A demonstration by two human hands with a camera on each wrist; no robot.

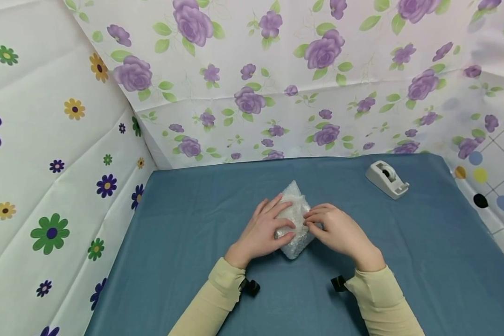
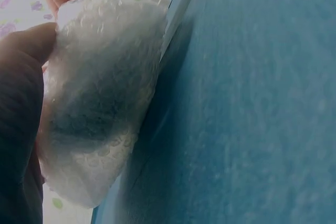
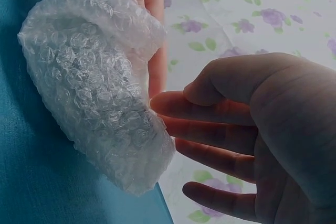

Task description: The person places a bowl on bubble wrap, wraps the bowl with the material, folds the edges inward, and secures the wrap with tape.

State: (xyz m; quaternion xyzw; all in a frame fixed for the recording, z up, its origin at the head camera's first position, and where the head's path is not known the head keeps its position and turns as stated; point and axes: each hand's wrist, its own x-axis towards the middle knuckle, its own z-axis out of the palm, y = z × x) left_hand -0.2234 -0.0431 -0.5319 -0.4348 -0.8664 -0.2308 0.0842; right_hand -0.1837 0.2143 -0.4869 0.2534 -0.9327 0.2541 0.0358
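A package in clear bubble wrap (image 1: pixel 295 249) lies on the blue cloth, its contents blurred by the bubbles. My left hand (image 1: pixel 260 231) rests on its left and upper side with the fingers spread. In the left wrist view the left thumb (image 2: pixel 34 43) touches the bubble-wrapped package (image 2: pixel 107 72), and a darker patch shows through it. At its right edge is my right hand (image 1: pixel 340 231). The right wrist view shows the right fingers (image 3: pixel 210 108) stretched out, with the index fingertip touching the wrap (image 3: pixel 100 87) and the thumb bent over the index finger.
A white tape dispenser (image 1: pixel 384 179) stands at the back right of the blue-covered table (image 1: pixel 185 224). Flower-printed sheets (image 1: pixel 252 130) hang behind and at the left, and a dotted one (image 1: pixel 497 186) hangs at the right. Small black devices (image 1: pixel 251 287) are on both wrists.
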